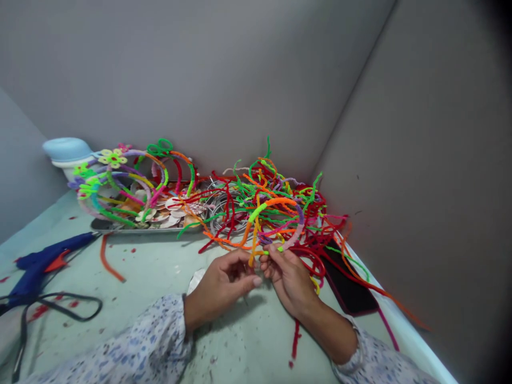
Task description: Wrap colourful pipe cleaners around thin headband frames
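A ring wrapped in fuzzy pipe cleaner (300, 213), banded in orange, lime green, purple and pink, stands upright before me. My right hand (290, 277) pinches its lower edge between thumb and fingers. From the ring's lower left, a loose yellow-orange pipe cleaner (256, 229) rises and bends round near my fingertips. Beside that bend is my left hand (228, 282), its index finger close to the strand and its thumb apart, with a gap between them. Whether the index finger touches the strand I cannot tell.
Tangled pipe cleaners (276, 181) and coiled wire (228, 208) lie behind the ring. A metal tray (188, 230) holds shells (168, 213) and several decorated hoops (116, 173). To the left lies a blue glue gun (52, 256) with its cord; a dark phone (352, 288) lies right.
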Demonstrator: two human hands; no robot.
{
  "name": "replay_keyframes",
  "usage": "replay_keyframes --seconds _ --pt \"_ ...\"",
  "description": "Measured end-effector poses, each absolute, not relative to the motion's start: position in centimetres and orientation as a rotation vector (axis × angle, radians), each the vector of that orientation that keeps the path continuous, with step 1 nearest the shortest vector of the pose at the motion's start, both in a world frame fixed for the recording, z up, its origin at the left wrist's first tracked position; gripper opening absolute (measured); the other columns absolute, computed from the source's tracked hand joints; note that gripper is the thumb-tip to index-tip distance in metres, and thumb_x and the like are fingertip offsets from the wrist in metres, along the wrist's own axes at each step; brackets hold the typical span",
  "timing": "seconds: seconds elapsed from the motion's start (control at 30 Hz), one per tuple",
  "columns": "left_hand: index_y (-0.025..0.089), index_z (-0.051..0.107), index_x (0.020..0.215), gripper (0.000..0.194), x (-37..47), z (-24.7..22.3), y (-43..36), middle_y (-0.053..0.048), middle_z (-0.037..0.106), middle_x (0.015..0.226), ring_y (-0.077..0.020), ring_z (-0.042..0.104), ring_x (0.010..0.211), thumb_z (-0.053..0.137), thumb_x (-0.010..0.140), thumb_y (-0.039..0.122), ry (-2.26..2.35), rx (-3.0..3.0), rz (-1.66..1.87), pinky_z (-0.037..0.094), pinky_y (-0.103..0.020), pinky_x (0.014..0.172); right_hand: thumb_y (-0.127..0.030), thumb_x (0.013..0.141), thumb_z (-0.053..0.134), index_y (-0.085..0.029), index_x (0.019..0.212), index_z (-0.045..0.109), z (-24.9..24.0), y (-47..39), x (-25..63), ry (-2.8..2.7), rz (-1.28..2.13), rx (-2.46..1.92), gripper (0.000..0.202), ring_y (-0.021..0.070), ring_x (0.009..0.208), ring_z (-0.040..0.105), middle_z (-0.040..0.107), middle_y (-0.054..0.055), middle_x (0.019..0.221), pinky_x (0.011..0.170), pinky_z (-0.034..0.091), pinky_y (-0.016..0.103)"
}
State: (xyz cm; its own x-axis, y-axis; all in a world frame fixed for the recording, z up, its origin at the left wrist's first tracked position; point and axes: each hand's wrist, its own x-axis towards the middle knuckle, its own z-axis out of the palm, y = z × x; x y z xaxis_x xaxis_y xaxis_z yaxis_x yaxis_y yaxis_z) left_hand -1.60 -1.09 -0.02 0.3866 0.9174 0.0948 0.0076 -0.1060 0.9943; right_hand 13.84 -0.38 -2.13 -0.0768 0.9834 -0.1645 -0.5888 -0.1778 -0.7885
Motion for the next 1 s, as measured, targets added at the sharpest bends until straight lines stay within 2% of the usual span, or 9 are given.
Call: replay_keyframes --seconds 0.13,0.33,0.47,0.53,0.6,0.7,0.77,0.87,1.0 --pt "0.018 0.066 0.087 0.012 -1.6 0.2 -1.4 -0.002 0.058 0.073 -0.0121 0.049 0.064 0.057 0.081 0.022 1.011 1.865 0.918 0.039 -0.023 0.06 -0.035 0.076 0.067 -0.013 0.082 0.063 -2.2 -0.4 13.9 -0.676 1.602 -0.835 0.022 0.0086 0.054 0.056 0.065 0.002 0.065 0.048 0.042 0.017" --pt "0.025 0.065 0.108 0.037 -2.1 -0.4 -1.5 -0.004 0.055 0.081 -0.0139 0.052 0.069 0.045 0.081 0.01 0.858 2.241 0.827 0.039 -0.024 0.061 -0.034 0.074 0.069 -0.013 0.082 0.06 -2.5 0.0 14.1 -0.624 1.545 -0.875 0.024 0.0089 0.054 0.056 0.065 0.002 0.066 0.047 0.042 0.017" --pt "0.025 0.058 0.119 0.043 -2.5 -0.7 -1.5 -0.006 0.058 0.095 -0.0156 0.055 0.079 0.04 0.083 0.01 0.781 2.064 0.949 0.042 -0.027 0.07 -0.032 0.075 0.068 -0.014 0.08 0.058 -2.5 0.1 14.2 -0.626 1.492 -0.857 0.021 0.0079 0.053 0.055 0.064 0.001 0.066 0.047 0.043 0.016" --pt "0.025 0.054 0.122 0.043 -2.5 -0.8 -1.3 -0.005 0.059 0.099 -0.0136 0.055 0.074 0.038 0.084 0.012 0.855 1.825 1.019 0.043 -0.027 0.07 -0.031 0.075 0.069 -0.015 0.08 0.058 -2.4 0.0 14.3 -0.643 1.459 -0.849 0.02 0.0079 0.054 0.055 0.064 0.001 0.066 0.048 0.043 0.016" --pt "0.022 0.054 0.117 0.037 -2.5 -0.9 -0.9 -0.003 0.06 0.094 -0.0109 0.054 0.065 0.037 0.086 0.013 0.941 1.546 1.089 0.043 -0.025 0.065 -0.032 0.075 0.068 -0.016 0.081 0.059 -2.3 -0.1 14.3 -0.661 1.426 -0.851 0.02 0.0084 0.055 0.056 0.064 0.001 0.066 0.048 0.043 0.016" --pt "0.017 0.057 0.101 0.023 -2.3 -0.9 -0.1 -0.002 0.059 0.084 -0.0091 0.052 0.056 0.041 0.088 0.027 0.997 1.247 1.086 0.04 -0.022 0.055 -0.034 0.077 0.067 -0.016 0.083 0.059 -2.4 -0.2 14.2 -0.725 1.395 -0.866 0.021 0.0091 0.055 0.056 0.064 0.001 0.066 0.048 0.044 0.017" --pt "0.014 0.058 0.091 0.025 -2.1 -0.8 0.4 -0.001 0.058 0.075 -0.0083 0.049 0.053 0.046 0.087 0.035 1.023 1.179 1.026 0.036 -0.021 0.05 -0.035 0.079 0.064 -0.016 0.085 0.06 -2.6 -0.3 14.2 -0.808 1.383 -0.889 0.021 0.0092 0.054 0.056 0.065 0.002 0.067 0.048 0.045 0.018" --pt "0.013 0.058 0.078 0.025 -2.0 -0.5 0.7 0.004 0.05 0.06 -0.0072 0.044 0.05 0.056 0.081 0.038 1.044 1.226 0.947 0.033 -0.019 0.049 -0.036 0.081 0.061 -0.016 0.087 0.06 -3.0 -0.4 14.2 -0.932 1.366 -0.924 0.022 0.0097 0.055 0.056 0.064 0.002 0.068 0.05 0.045 0.019" --pt "0.013 0.056 0.074 0.024 -1.9 -0.5 0.6 0.006 0.045 0.057 -0.0061 0.038 0.049 0.06 0.077 0.037 1.044 1.269 0.905 0.028 -0.018 0.046 -0.039 0.082 0.059 -0.016 0.085 0.059 -3.1 -0.5 14.1 -1.01 1.363 -0.972 0.023 0.01 0.055 0.056 0.064 0.001 0.068 0.049 0.045 0.02"
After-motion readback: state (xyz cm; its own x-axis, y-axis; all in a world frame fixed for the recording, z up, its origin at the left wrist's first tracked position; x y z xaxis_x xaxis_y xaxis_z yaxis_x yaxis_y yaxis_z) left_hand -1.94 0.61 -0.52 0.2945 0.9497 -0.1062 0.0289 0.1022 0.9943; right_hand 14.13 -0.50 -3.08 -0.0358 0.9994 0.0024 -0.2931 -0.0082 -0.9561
